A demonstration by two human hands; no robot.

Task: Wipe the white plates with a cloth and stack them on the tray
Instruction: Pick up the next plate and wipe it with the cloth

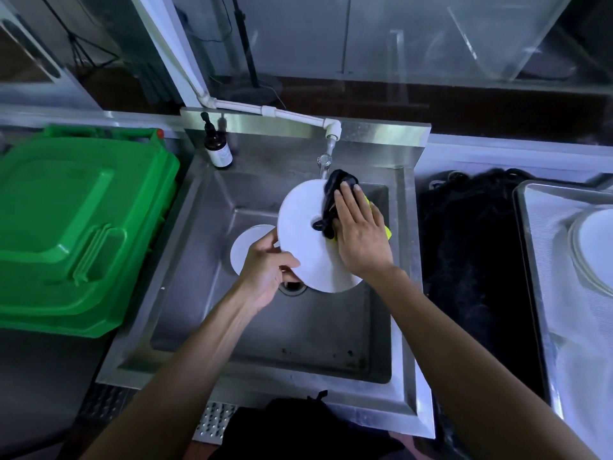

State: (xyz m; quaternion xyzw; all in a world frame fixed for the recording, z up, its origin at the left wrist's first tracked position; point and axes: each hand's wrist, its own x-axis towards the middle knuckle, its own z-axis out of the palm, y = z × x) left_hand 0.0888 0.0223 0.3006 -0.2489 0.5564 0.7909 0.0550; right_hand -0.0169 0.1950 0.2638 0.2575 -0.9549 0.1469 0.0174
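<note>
White plate [303, 234]: held tilted over sink [199, 293]. Left hand [265, 273] grip clamped on lower rim; right hand [360, 234] flat, pressing dark cloth [331, 197] on face. Likely rigid, breakable, slippery when wet; hold by rim. Second plate [247, 247] beneath; tray [530, 227] right.

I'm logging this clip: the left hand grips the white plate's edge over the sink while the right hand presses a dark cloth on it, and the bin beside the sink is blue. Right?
Not quite: the bin is green, as the head view shows. The rest stands: the left hand grips the white plate at its edge over the sink, and the right hand presses the dark cloth on it.
</note>
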